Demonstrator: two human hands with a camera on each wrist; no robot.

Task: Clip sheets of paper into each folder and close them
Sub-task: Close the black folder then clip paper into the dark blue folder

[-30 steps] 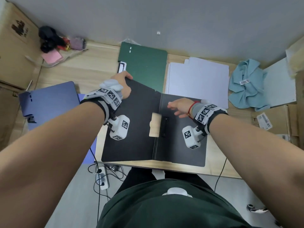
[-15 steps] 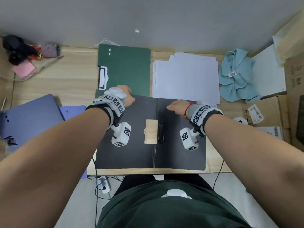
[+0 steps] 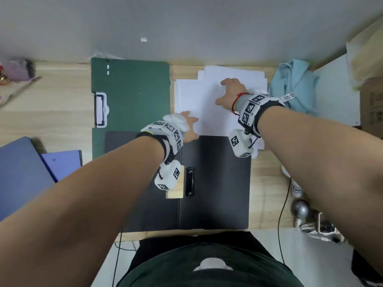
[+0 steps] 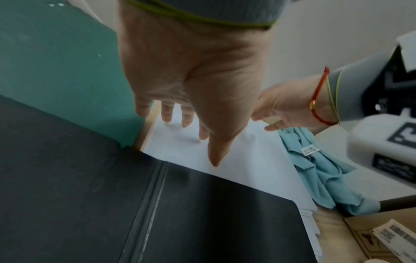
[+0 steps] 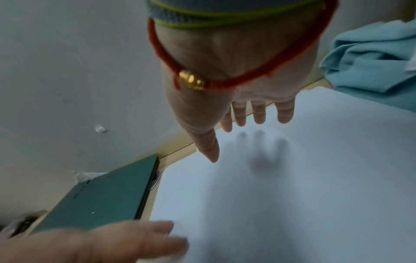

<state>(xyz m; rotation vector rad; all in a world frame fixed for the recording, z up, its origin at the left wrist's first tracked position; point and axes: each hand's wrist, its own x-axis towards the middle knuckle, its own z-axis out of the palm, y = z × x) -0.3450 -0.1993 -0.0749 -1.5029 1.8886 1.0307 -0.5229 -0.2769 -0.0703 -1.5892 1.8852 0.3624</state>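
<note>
A black folder lies open flat in front of me, with its black clip by the spine and a small wooden block beside the clip. Behind it is a stack of white paper. My left hand reaches over the stack's near left corner, its fingers straight and spread. Farther back, my right hand hovers over the middle of the paper, fingers straight just above the sheet. Neither hand holds anything.
A shut green folder with a white-framed clip lies left of the paper, partly under the black one. Blue folders lie at the left edge. A light blue cloth and cardboard boxes crowd the right side.
Both hands have left the far edge of the black folder and moved away from me onto the paper stack, the right farther than the left. The folder stays open and flat.
</note>
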